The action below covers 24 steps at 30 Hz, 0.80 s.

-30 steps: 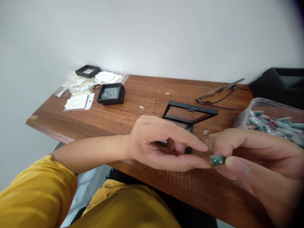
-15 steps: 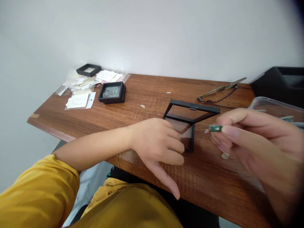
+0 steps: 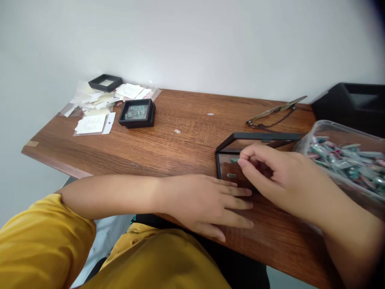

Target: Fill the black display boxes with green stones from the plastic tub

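My right hand (image 3: 270, 168) pinches a small green press-on nail (image 3: 234, 160) between thumb and forefinger. It holds the nail over the clear film of an opened black display frame (image 3: 218, 166), whose hinged half (image 3: 267, 137) tilts up behind. A small pale rectangle (image 3: 231, 176) shows on the film below the nail; whether it is a piece or a reflection I cannot make out. My left hand (image 3: 201, 202) lies palm down with fingers stretched out, near the frame's front edge, holding nothing. My fingers and right hand hide part of the frame.
A clear plastic box (image 3: 313, 130) of many press-on nails stands at the right, before a black container (image 3: 339, 98). Glasses (image 3: 270, 114) lie near the wall. At left are black display boxes (image 3: 136, 113) and packaged cards (image 3: 93, 123). Tiny clear pieces (image 3: 177, 131) dot the table.
My right hand has moved left with the green nail, over the frame. My left hand has flattened, its fingers spreading. The frame sits further right, and the box of nails shows more.
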Each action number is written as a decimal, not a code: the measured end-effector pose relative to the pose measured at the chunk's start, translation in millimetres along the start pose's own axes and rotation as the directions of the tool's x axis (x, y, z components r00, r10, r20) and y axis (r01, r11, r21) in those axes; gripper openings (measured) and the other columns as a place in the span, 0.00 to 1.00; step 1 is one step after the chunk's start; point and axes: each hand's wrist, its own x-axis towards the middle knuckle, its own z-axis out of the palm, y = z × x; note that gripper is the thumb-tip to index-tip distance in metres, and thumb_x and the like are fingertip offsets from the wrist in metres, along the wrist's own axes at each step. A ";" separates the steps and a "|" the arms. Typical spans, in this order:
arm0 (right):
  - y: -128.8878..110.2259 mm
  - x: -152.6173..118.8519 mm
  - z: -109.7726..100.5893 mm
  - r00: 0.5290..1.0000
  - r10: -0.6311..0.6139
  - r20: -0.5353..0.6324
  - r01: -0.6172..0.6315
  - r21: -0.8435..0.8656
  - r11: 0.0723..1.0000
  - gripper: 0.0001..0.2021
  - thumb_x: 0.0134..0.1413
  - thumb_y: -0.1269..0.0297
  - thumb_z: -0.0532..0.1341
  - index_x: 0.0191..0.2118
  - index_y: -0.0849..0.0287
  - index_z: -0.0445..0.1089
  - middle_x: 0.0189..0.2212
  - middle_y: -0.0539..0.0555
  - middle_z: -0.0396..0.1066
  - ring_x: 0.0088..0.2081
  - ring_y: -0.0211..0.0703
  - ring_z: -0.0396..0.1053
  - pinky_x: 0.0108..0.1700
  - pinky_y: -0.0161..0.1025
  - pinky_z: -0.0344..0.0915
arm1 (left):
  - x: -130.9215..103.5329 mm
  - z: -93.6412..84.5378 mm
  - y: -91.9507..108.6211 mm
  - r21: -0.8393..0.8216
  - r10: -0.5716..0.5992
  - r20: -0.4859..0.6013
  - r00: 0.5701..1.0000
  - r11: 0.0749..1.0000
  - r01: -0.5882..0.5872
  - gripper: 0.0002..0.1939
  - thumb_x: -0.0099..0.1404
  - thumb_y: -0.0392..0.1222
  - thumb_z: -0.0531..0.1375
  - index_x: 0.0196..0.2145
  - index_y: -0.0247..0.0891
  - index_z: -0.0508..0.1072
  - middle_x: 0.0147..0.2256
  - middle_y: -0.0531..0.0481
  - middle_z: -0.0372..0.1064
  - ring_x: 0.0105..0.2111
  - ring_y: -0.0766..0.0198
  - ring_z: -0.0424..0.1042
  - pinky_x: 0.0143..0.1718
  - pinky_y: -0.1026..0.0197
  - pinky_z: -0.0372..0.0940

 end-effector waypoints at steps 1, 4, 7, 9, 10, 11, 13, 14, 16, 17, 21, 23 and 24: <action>0.6 0.7 0.1 0.999 0.012 0.031 -0.013 0.011 1.000 0.10 0.61 0.56 0.51 0.35 0.52 0.66 0.25 0.49 0.73 0.24 0.44 0.69 0.28 0.39 0.57 | 0.2 1.8 1.3 -0.004 0.001 0.001 1.000 1.000 -0.001 0.28 0.73 0.53 0.54 0.63 0.34 0.69 0.64 0.39 0.64 0.67 0.48 0.60 0.70 0.50 0.56; 3.2 2.3 0.3 0.992 0.037 0.120 -0.041 0.035 0.999 0.11 0.63 0.55 0.49 0.35 0.52 0.64 0.26 0.49 0.73 0.26 0.44 0.69 0.30 0.40 0.58 | 0.1 4.1 2.0 -0.028 0.011 -0.008 1.000 1.000 -0.011 0.28 0.72 0.53 0.55 0.62 0.33 0.70 0.65 0.40 0.63 0.68 0.49 0.58 0.72 0.51 0.54; 6.4 2.8 1.3 0.980 0.077 0.183 -0.078 0.001 0.997 0.11 0.63 0.54 0.49 0.35 0.52 0.64 0.27 0.49 0.73 0.26 0.44 0.68 0.30 0.40 0.56 | 0.1 2.8 0.7 -0.043 0.017 -0.024 1.000 0.999 -0.018 0.27 0.71 0.53 0.56 0.60 0.32 0.72 0.64 0.40 0.65 0.68 0.49 0.59 0.71 0.52 0.55; 7.7 3.1 2.6 0.974 0.107 0.200 -0.101 -0.040 0.994 0.11 0.62 0.53 0.49 0.36 0.52 0.64 0.26 0.49 0.73 0.26 0.45 0.68 0.30 0.40 0.55 | 0.5 1.2 0.1 -0.039 0.011 -0.041 0.999 0.999 -0.013 0.26 0.70 0.52 0.58 0.59 0.33 0.74 0.62 0.41 0.67 0.67 0.49 0.61 0.70 0.54 0.58; 7.9 3.2 3.2 0.972 0.120 0.201 -0.110 -0.057 0.992 0.11 0.62 0.53 0.50 0.35 0.51 0.64 0.26 0.49 0.73 0.26 0.45 0.67 0.30 0.41 0.55 | 0.8 0.4 -0.3 -0.034 0.008 -0.046 0.999 0.999 -0.009 0.25 0.70 0.52 0.59 0.57 0.34 0.75 0.61 0.41 0.68 0.66 0.50 0.63 0.69 0.55 0.60; 7.7 3.3 3.8 0.972 0.127 0.198 -0.115 -0.070 0.991 0.11 0.62 0.53 0.50 0.35 0.51 0.64 0.26 0.49 0.73 0.26 0.45 0.67 0.30 0.41 0.54 | 1.1 -0.4 -1.1 -0.032 0.006 -0.053 0.999 0.999 -0.007 0.22 0.70 0.51 0.59 0.55 0.35 0.76 0.60 0.42 0.70 0.65 0.51 0.65 0.68 0.56 0.62; 6.5 3.4 4.6 0.973 0.136 0.186 -0.121 -0.089 0.989 0.11 0.62 0.54 0.50 0.35 0.51 0.65 0.26 0.49 0.73 0.26 0.44 0.67 0.30 0.40 0.53 | 1.4 -2.4 -4.0 -0.047 0.011 -0.072 0.997 0.999 -0.014 0.17 0.71 0.48 0.59 0.51 0.38 0.79 0.56 0.45 0.74 0.62 0.55 0.69 0.64 0.59 0.66; 5.7 3.4 4.6 0.973 0.139 0.182 -0.123 -0.098 0.988 0.10 0.62 0.54 0.51 0.35 0.51 0.65 0.26 0.50 0.73 0.26 0.44 0.67 0.30 0.40 0.53 | 1.4 -3.5 -6.1 -0.063 0.017 -0.091 0.996 0.998 -0.022 0.14 0.72 0.47 0.58 0.48 0.40 0.80 0.53 0.47 0.76 0.60 0.57 0.71 0.61 0.61 0.68; 4.5 3.2 4.2 0.975 0.140 0.173 -0.123 -0.109 0.986 0.10 0.61 0.55 0.51 0.34 0.52 0.65 0.26 0.50 0.73 0.25 0.44 0.66 0.29 0.40 0.52 | 0.6 -6.2 -11.4 -0.097 0.015 -0.153 0.988 0.995 -0.030 0.13 0.74 0.44 0.56 0.44 0.41 0.80 0.47 0.51 0.80 0.53 0.63 0.76 0.52 0.63 0.71; 4.2 3.1 3.8 0.975 0.140 0.171 -0.122 -0.113 0.986 0.11 0.61 0.55 0.51 0.34 0.52 0.65 0.27 0.51 0.73 0.26 0.44 0.67 0.29 0.40 0.52 | 0.0 -7.5 -14.2 -0.099 -0.004 -0.194 0.981 0.995 -0.016 0.13 0.74 0.44 0.55 0.42 0.42 0.79 0.44 0.53 0.81 0.48 0.65 0.78 0.47 0.64 0.72; 4.2 2.9 2.2 0.975 0.136 0.177 -0.120 -0.100 0.988 0.10 0.61 0.54 0.51 0.35 0.52 0.65 0.27 0.51 0.73 0.26 0.44 0.66 0.29 0.40 0.52 | -3.1 -10.1 -23.8 0.022 -0.167 -0.336 0.927 0.982 0.186 0.15 0.74 0.49 0.55 0.40 0.41 0.79 0.37 0.54 0.80 0.37 0.66 0.78 0.34 0.62 0.67; 4.2 3.3 2.2 0.974 0.143 0.176 -0.128 -0.094 0.987 0.10 0.61 0.55 0.51 0.35 0.52 0.65 0.27 0.51 0.73 0.25 0.43 0.65 0.29 0.40 0.52 | -4.0 -8.9 -26.4 0.119 -0.246 -0.326 0.913 0.947 0.298 0.15 0.73 0.50 0.55 0.45 0.41 0.78 0.40 0.52 0.80 0.39 0.63 0.77 0.34 0.60 0.67; 4.1 3.6 2.5 0.974 0.146 0.173 -0.132 -0.092 0.987 0.10 0.60 0.55 0.52 0.34 0.52 0.65 0.26 0.50 0.73 0.25 0.43 0.65 0.29 0.40 0.52 | -4.1 -8.0 -26.9 0.157 -0.279 -0.299 0.912 0.929 0.336 0.16 0.73 0.50 0.55 0.47 0.41 0.78 0.42 0.51 0.79 0.39 0.62 0.77 0.35 0.59 0.67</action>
